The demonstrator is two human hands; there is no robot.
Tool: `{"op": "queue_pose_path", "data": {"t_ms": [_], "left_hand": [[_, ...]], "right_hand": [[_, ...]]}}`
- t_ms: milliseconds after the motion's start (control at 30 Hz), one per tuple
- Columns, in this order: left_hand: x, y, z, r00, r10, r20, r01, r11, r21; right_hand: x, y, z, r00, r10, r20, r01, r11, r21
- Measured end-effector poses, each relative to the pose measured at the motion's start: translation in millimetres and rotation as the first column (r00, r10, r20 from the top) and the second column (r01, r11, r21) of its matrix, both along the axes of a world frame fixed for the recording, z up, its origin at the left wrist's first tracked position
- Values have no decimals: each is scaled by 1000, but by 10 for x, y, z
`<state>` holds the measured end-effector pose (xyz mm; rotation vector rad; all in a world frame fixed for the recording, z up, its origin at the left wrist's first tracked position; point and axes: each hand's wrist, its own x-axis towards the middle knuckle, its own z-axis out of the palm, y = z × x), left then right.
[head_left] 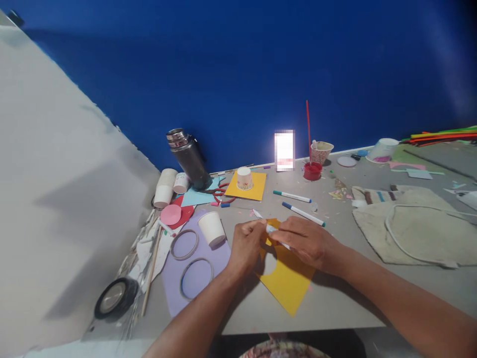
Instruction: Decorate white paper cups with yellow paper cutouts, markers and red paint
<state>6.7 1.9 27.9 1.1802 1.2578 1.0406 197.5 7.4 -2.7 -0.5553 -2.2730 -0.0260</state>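
My left hand (pixel 246 246) is closed, its thumb and finger pinching the edge of a small piece of yellow paper (pixel 273 222). My right hand (pixel 307 241) is curled around a slim white thing (pixel 285 245), whose kind I cannot make out. Its bluish-white end lies over the yellow paper between both hands. Under the hands lies a larger yellow paper sheet (pixel 288 281) with a rounded cutout at its upper left. Beyond them are a blue-capped marker (pixel 303 214) and a green-ended marker (pixel 291 196). A white paper cup (pixel 212 229) stands left of my left hand.
Left are a purple sheet (pixel 173 286), two rings (pixel 196 259), black tape (pixel 116 298) and a wooden stick (pixel 151 271). Red-handled scissors (pixel 219 193), a dark flask (pixel 190 161) and a small cup (pixel 244 179) stand behind. A cloth bag (pixel 413 233) lies right.
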Motion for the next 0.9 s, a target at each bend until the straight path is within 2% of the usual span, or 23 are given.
{"op": "queue_pose_path", "data": {"t_ms": [233,367,433,567,733,900], "left_hand": [[-20,55,-47,998,36,-53,-34,999,34],[-37,55,-47,998,16,63,-17,1000,16],[-46,53,-35,998,6,70,-8,1000,27],[-70,73,-48,998,15,-61,-9,995,99],[-87,125,-93,979,0,-202,15,997,75],[-97,163,-71,970,48,-239,-34,997,65]], "right_hand": [[14,51,-74,997,-11,-80,10,1000,-12],[22,62,-91,997,-26,-69,24,999,-28],[24,55,-79,998,-34,-55,32,999,-32],[14,31,-42,999,-44,25,45,999,-27],[-1,14,-34,993,-51,109,52,999,-5],[9,9,-48,998,-31,58,31,1000,2]]}}
